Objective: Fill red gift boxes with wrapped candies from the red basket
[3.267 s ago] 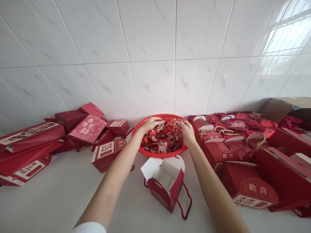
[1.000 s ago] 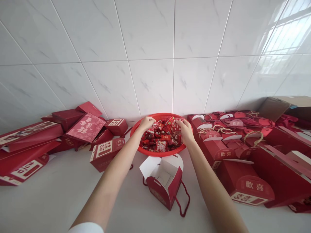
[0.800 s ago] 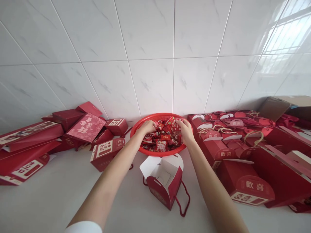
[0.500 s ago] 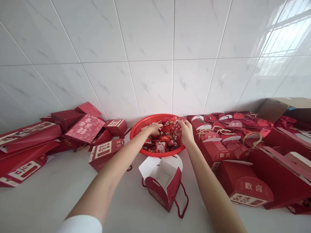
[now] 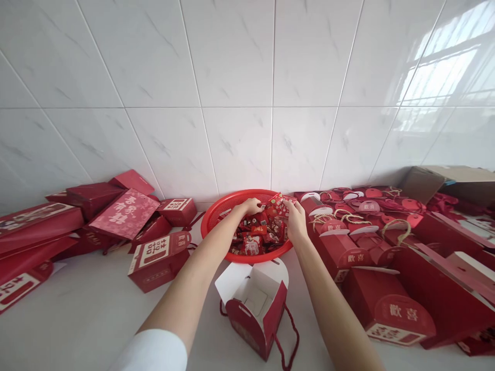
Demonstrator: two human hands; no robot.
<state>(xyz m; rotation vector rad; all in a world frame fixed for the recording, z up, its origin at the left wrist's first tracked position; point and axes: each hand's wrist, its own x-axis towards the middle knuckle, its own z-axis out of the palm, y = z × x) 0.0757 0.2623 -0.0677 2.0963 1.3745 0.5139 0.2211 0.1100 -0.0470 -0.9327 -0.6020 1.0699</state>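
Note:
A red plastic basket (image 5: 204,226) against the wall holds many wrapped candies (image 5: 253,245) in red wrappers. My right hand (image 5: 296,219) is at the basket's right side, fingers closed on a red patterned packet (image 5: 276,205) that tilts up over the candies. My left hand (image 5: 252,207) reaches in from the left, its fingers curled close to the packet's left edge. Whatever lies between those fingers is hidden. Just in front of the basket stands an open red gift box (image 5: 251,322) with white inside flaps and a dark red cord handle; only its bare inside shows.
Several closed red boxes (image 5: 154,260) and a pink printed box (image 5: 126,214) are piled on the left. Many red boxes with rope handles (image 5: 386,304) crowd the right side. A brown cardboard carton (image 5: 421,183) stands at the back right. Behind everything rises a white tiled wall (image 5: 240,149).
My left hand has shifted right, closer to the packet in my right hand. The packet is tilted more toward the left hand. The camera view has tipped up slightly.

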